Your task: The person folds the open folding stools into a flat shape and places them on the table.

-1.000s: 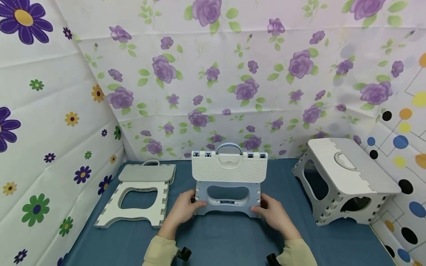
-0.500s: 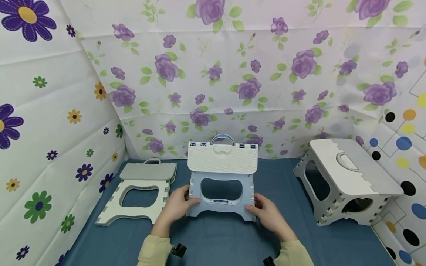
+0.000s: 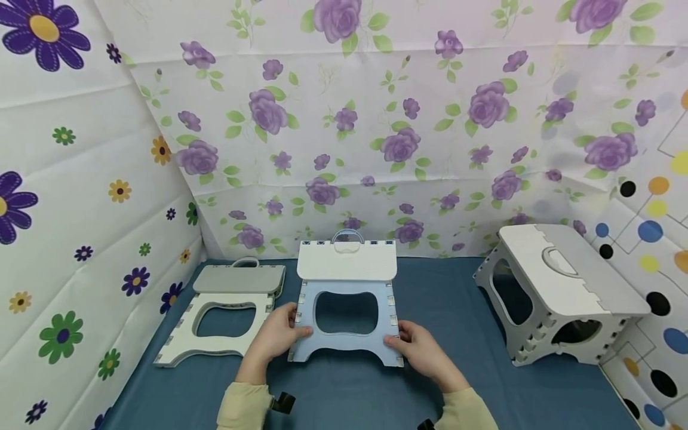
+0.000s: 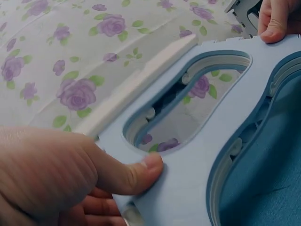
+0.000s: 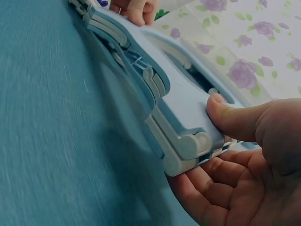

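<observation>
A folded step stool (image 3: 344, 342) with light blue legs and a white top panel is held in the middle of the head view, leaning back. My left hand (image 3: 273, 335) grips its left leg edge, thumb on the front and fingers behind. On the opposite edge my right hand (image 3: 424, 353) pinches it the same way. The left wrist view shows the left thumb pressing the blue leg panel (image 4: 188, 155) beside its oval opening. Seen from the right wrist, the right hand (image 5: 249, 160) has its fingers under the stacked, rounded foot ends.
At the left a white and grey folded stool (image 3: 231, 343) lies on the blue cloth (image 3: 344, 400), close to my left hand. An unfolded white and grey stool (image 3: 559, 280) stands at the right. Floral fabric (image 3: 344, 149) hangs behind the table.
Both hands have carried the blue and white folded stool left, its lower edge coming nearer to me. It rose, then its top came down as it tilted back. The other stools stayed put.
</observation>
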{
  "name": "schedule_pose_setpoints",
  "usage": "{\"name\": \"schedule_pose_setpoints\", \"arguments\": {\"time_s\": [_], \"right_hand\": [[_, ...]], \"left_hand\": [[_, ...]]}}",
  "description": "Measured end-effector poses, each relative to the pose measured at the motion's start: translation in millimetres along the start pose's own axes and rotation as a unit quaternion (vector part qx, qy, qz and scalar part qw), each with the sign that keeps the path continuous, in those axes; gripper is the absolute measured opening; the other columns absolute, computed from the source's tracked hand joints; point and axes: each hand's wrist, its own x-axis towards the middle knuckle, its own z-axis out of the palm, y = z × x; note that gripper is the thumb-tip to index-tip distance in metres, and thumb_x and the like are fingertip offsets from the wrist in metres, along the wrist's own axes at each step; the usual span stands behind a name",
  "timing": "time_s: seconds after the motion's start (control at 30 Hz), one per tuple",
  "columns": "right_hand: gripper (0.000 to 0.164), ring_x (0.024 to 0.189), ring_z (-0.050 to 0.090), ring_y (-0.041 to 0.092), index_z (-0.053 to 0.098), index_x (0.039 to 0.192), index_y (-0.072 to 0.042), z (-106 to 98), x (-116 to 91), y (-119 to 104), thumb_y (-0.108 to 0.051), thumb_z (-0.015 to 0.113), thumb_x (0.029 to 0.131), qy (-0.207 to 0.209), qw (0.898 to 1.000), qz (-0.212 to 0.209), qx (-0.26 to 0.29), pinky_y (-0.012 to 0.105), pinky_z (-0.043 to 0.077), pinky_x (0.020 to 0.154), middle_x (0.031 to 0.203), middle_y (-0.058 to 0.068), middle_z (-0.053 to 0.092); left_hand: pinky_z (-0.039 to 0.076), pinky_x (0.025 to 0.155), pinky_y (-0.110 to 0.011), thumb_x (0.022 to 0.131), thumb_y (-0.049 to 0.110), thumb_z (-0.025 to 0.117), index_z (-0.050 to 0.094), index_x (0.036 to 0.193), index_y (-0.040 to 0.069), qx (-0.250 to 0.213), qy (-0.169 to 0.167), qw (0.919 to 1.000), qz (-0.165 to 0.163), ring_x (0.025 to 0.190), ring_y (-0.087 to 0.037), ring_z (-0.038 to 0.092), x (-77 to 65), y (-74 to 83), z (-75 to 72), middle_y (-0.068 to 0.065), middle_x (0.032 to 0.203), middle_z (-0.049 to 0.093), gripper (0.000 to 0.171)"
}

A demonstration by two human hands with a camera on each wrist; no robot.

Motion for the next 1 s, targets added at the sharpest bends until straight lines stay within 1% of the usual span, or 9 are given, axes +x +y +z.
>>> {"name": "schedule_pose_setpoints", "arguments": {"time_s": [0.07, 0.2, 0.33, 0.53, 0.7, 0.77, 0.83, 0.93, 1.0], "right_hand": [[0.053, 0.095, 0.073, 0.020, 0.060, 0.138, 0.010, 2, 2, -1, -0.031, 0.071, 0.106, -0.005, 1.000, 0.006, -0.001, 0.037, 0.060, 0.079, 0.112, 0.010, 0.077], [0.057, 0.101, 0.072, 0.022, 0.061, 0.139, 0.010, 7, 8, -3, -0.037, 0.068, 0.107, -0.006, 1.000, 0.026, -0.002, 0.041, 0.059, 0.085, 0.114, 0.009, 0.076], [0.063, 0.114, 0.069, 0.026, 0.060, 0.142, 0.011, 12, 10, -5, -0.041, 0.068, 0.107, 0.001, 0.999, 0.054, 0.000, 0.049, 0.057, 0.096, 0.123, 0.010, 0.074], [0.064, 0.116, 0.069, 0.028, 0.061, 0.142, 0.010, 17, 14, -3, -0.043, 0.068, 0.107, -0.003, 0.998, 0.068, -0.002, 0.052, 0.055, 0.099, 0.123, 0.012, 0.074], [0.070, 0.127, 0.064, 0.036, 0.060, 0.144, 0.011, 21, 20, 3, -0.048, 0.067, 0.106, -0.008, 0.998, 0.066, -0.013, 0.057, 0.053, 0.103, 0.133, 0.019, 0.070], [0.068, 0.119, 0.067, 0.033, 0.064, 0.140, 0.009, 22, 22, 5, -0.049, 0.067, 0.106, -0.009, 0.998, 0.065, -0.016, 0.053, 0.056, 0.097, 0.127, 0.016, 0.072], [0.058, 0.096, 0.067, 0.025, 0.071, 0.129, 0.005, 23, 23, 7, -0.048, 0.067, 0.106, -0.014, 0.998, 0.068, -0.014, 0.044, 0.056, 0.082, 0.104, 0.008, 0.072], [0.045, 0.065, 0.048, 0.017, 0.074, 0.100, -0.004, 24, 24, 10, -0.048, 0.066, 0.107, -0.020, 0.997, 0.068, -0.011, 0.035, 0.042, 0.062, 0.073, -0.001, 0.054], [0.042, 0.059, 0.040, 0.015, 0.073, 0.095, -0.008, 25, 25, 12, -0.047, 0.066, 0.107, -0.024, 0.997, 0.067, -0.009, 0.033, 0.036, 0.059, 0.066, -0.003, 0.044]], "left_hand": [[0.049, 0.069, -0.040, 0.091, 0.011, 0.087, 0.058, 0.140, -0.009, 0.003, 0.000, 0.9999, -0.012, 0.082, -0.024, 0.057, 0.2, -1.5, -0.6, -0.010, 0.097, 0.062, 0.060], [0.057, 0.082, -0.051, 0.092, 0.015, 0.087, 0.044, 0.156, -0.010, 0.010, -0.002, 0.9994, -0.033, 0.105, -0.036, 0.067, -0.3, -2.9, -1.1, -0.023, 0.123, 0.067, 0.081], [0.054, 0.097, -0.060, 0.093, 0.018, 0.087, 0.037, 0.161, -0.009, 0.009, -0.009, 0.9990, -0.044, 0.126, -0.049, 0.061, -1.8, -3.1, -0.7, -0.033, 0.143, 0.058, 0.089], [0.051, 0.102, -0.063, 0.092, 0.018, 0.087, 0.036, 0.160, -0.012, 0.024, -0.017, 0.9985, -0.046, 0.132, -0.052, 0.057, -5.4, -1.4, -3.4, -0.036, 0.149, 0.054, 0.090], [0.050, 0.104, -0.064, 0.094, 0.019, 0.086, 0.035, 0.159, -0.013, 0.046, -0.015, 0.9975, -0.052, 0.135, -0.054, 0.054, -6.3, -3.1, -4.3, -0.037, 0.151, 0.051, 0.089], [0.049, 0.105, -0.064, 0.094, 0.019, 0.086, 0.036, 0.159, -0.014, 0.056, -0.012, 0.9970, -0.052, 0.136, -0.054, 0.054, -6.2, -4.0, -4.4, -0.037, 0.151, 0.051, 0.088], [0.049, 0.105, -0.063, 0.094, 0.019, 0.086, 0.037, 0.158, -0.014, 0.064, -0.010, 0.9967, -0.050, 0.136, -0.054, 0.053, -6.0, -4.7, -4.5, -0.037, 0.151, 0.051, 0.087], [0.049, 0.106, -0.063, 0.094, 0.019, 0.086, 0.039, 0.157, -0.014, 0.072, -0.008, 0.9962, -0.047, 0.136, -0.053, 0.054, -5.5, -5.3, -4.9, -0.037, 0.150, 0.052, 0.085], [0.049, 0.106, -0.063, 0.094, 0.020, 0.086, 0.041, 0.157, -0.014, 0.078, -0.009, 0.9957, -0.050, 0.136, -0.053, 0.054, -6.1, -4.2, -6.4, -0.036, 0.150, 0.053, 0.085]]}}
